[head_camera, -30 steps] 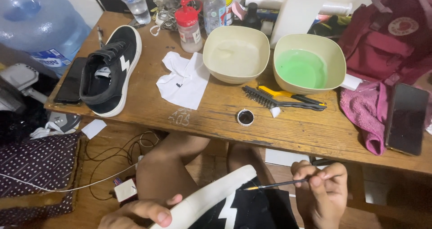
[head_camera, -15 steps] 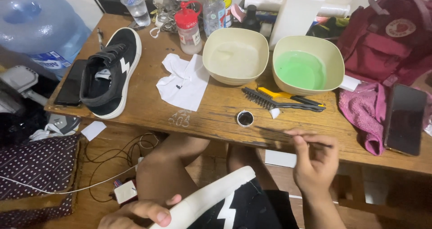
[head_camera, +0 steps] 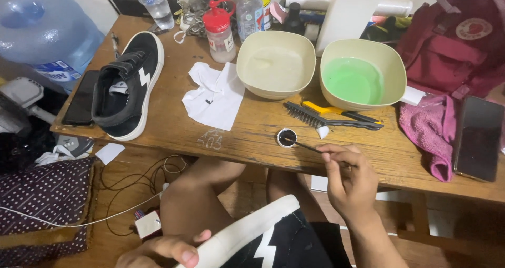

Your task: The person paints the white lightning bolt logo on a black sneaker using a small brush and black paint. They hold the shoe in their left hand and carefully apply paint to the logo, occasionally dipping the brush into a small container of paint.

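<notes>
we go from the big things down. the wooden table (head_camera: 173,126) carries a second black shoe (head_camera: 126,91), a white cloth (head_camera: 215,94), a bowl of cloudy water (head_camera: 275,62), a bowl of green liquid (head_camera: 363,73) and a scrub brush (head_camera: 329,115). on our lap lies the shoe (head_camera: 263,241), black with a white sole; our left hand (head_camera: 160,249) curls around its sole edge. we judge it light, with a firm rubber rim that gives the best grip. our right hand (head_camera: 350,181) pinches a thin brush (head_camera: 305,146), its tip in the small pot (head_camera: 287,138) of dark paint near the table edge. the brush looks light and easily rolled, best held near the middle.
</notes>
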